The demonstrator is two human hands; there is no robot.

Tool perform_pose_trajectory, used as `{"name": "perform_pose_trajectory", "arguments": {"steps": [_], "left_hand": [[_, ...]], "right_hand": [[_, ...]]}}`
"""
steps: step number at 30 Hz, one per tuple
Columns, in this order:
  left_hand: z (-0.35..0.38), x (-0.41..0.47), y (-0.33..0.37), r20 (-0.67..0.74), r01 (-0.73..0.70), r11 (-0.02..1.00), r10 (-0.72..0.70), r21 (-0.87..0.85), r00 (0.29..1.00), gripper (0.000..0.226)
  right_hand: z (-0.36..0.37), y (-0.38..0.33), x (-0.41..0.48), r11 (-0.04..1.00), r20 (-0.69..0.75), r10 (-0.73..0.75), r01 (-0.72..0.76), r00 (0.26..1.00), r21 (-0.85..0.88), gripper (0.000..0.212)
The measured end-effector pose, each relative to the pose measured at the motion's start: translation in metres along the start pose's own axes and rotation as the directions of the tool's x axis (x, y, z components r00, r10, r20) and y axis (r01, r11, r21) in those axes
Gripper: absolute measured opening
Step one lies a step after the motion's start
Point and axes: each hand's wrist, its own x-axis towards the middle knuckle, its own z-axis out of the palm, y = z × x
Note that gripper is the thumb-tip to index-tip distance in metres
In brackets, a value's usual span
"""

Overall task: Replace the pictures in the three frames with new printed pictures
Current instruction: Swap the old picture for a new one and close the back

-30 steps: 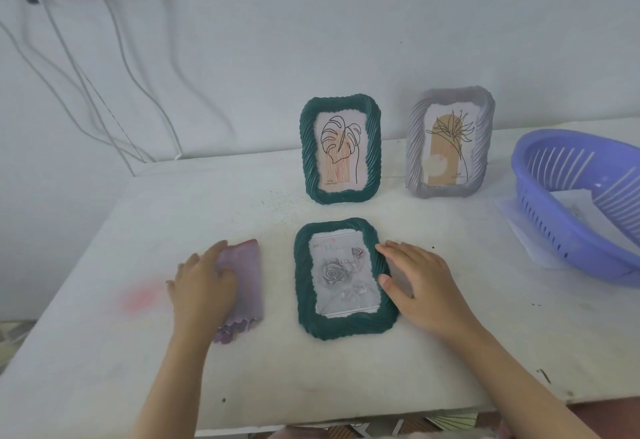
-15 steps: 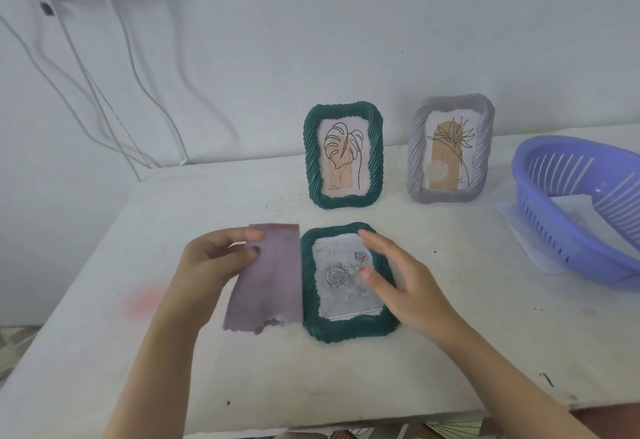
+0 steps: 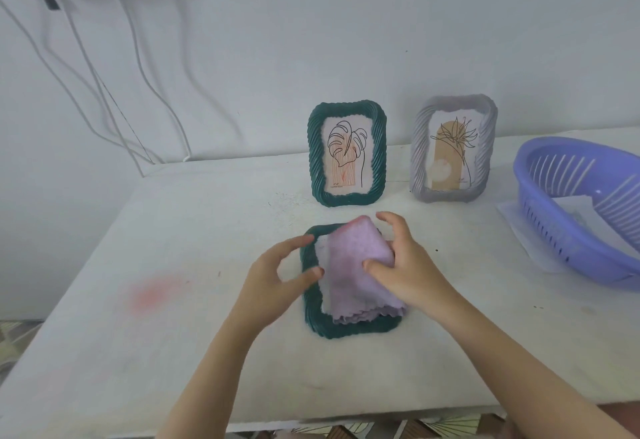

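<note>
Over the flat frame (image 3: pixel 353 331) — right hand (image 3: pixel 412 269) grips cloth (image 3: pixel 353 265).

Your white counter (image 3: pixel 173 352) holds a standing green frame (image 3: pixel 346 156), a grey frame (image 3: pixel 453 149), a flat green frame (image 3: pixel 346 332) and a purple basket (image 3: pixel 568 234).

Lilac cloth (image 3: pixel 356 265), grey ribbed frame (image 3: pixel 419 161) — purple basket (image 3: pixel 554 230)

The lilac cloth (image 3: pixel 360 265) hides most of the picture (image 3: pixel 321 251) in the lying green frame (image 3: pixel 346 331). At three o'clock the purple basket (image 3: pixel 561 234) runs off the edge.
</note>
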Motion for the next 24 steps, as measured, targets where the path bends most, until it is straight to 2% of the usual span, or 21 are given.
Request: {"name": "perform_pose_trajectory", "arguments": {"steps": [1, 2, 4, 5, 7, 9, 12, 15, 19, 24], "left_hand": [[0.001, -0.004, -0.007, 0.053, -0.005, 0.995, 0.0, 0.096, 0.999, 0.059], [0.003, -0.007, -0.014, 0.11, -0.023, 0.985, 0.004, 0.174, 0.994, 0.077], [0.006, -0.012, -0.028, 0.194, -0.101, 0.954, 0.046, 0.283, 0.98, 0.106], [0.008, -0.013, -0.034, 0.215, -0.127, 0.943, 0.061, 0.308, 0.975, 0.111], [0.009, -0.015, -0.04, 0.239, -0.163, 0.921, 0.08, 0.354, 0.968, 0.112], [0.009, -0.016, -0.042, 0.252, -0.186, 0.899, 0.089, 0.397, 0.964, 0.109], [0.01, -0.016, -0.041, 0.256, -0.191, 0.892, 0.088, 0.411, 0.963, 0.108], [0.011, -0.015, -0.04, 0.252, -0.187, 0.888, 0.084, 0.42, 0.964, 0.109], [0.01, -0.016, -0.04, 0.257, -0.184, 0.884, 0.075, 0.43, 0.964, 0.106], [0.01, -0.015, -0.039, 0.268, -0.173, 0.884, 0.058, 0.433, 0.962, 0.109]], "right_hand": [[0.0, 0.005, 0.0, 0.973, -0.035, -0.045, 0.036, 0.998, -0.228, 0.065], [0.002, 0.011, -0.002, 0.922, -0.087, -0.098, 0.058, 0.991, -0.384, 0.066], [0.008, 0.015, -0.006, 0.88, -0.153, -0.173, 0.083, 0.973, -0.468, 0.067], [0.011, 0.014, -0.009, 0.876, -0.142, -0.203, 0.116, 0.969, -0.468, 0.065], [0.02, 0.012, -0.013, 0.846, -0.028, -0.217, 0.174, 0.976, -0.503, 0.071], [0.033, 0.013, -0.016, 0.814, 0.1, -0.154, 0.184, 0.983, -0.55, 0.082], [0.039, 0.017, -0.008, 0.8, 0.111, -0.123, 0.165, 0.986, -0.578, 0.085], [0.038, 0.015, 0.013, 0.796, 0.092, -0.142, 0.169, 0.986, -0.581, 0.072], [0.041, 0.009, 0.03, 0.764, 0.125, -0.246, 0.272, 0.961, -0.585, 0.056], [0.038, 0.007, 0.009, 0.812, 0.22, -0.368, 0.427, 0.904, -0.398, 0.045]]}}
